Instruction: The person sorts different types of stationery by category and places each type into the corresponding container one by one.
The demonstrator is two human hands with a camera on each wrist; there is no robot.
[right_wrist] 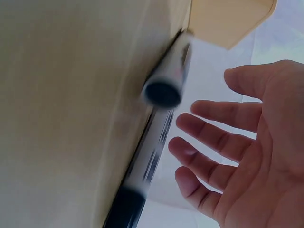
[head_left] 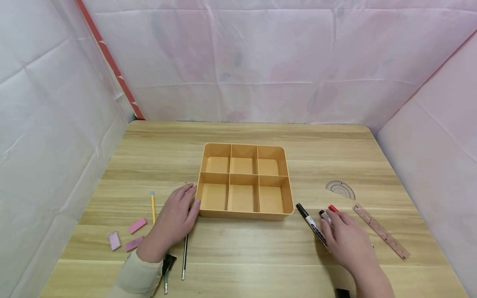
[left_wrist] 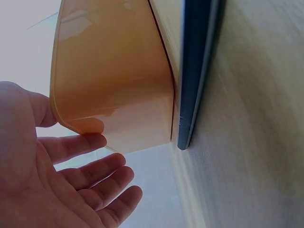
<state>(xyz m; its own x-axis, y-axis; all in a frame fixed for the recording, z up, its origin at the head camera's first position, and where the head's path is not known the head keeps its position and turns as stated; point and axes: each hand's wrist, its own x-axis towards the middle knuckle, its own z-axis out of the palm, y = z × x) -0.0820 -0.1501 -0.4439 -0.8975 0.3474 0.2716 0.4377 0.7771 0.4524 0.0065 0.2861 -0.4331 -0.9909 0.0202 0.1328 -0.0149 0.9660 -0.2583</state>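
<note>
An orange six-compartment organizer box (head_left: 244,215) sits mid-table, its compartments bare. My left hand (head_left: 178,215) is at its near left corner, thumb and index finger touching the outside; the other fingers are loosely spread in the left wrist view. Beside that hand lies a black pencil (head_left: 185,256), close along the box in the left wrist view (left_wrist: 192,80). My right hand (head_left: 348,240) hovers over markers with relaxed fingers, apart from them in the right wrist view. A black-capped marker (head_left: 312,225), a second dark-ended marker (head_left: 323,214) and a red-ended one (head_left: 333,208) lie there, partly hidden.
Left of the left forearm are a yellow pencil (head_left: 152,207) and pink erasers (head_left: 137,225). A greenish pencil end (head_left: 166,285) shows near the sleeve. On the right lie a clear protractor (head_left: 341,189) and a pinkish ruler (head_left: 381,231). Fabric walls (head_left: 261,62) surround the table.
</note>
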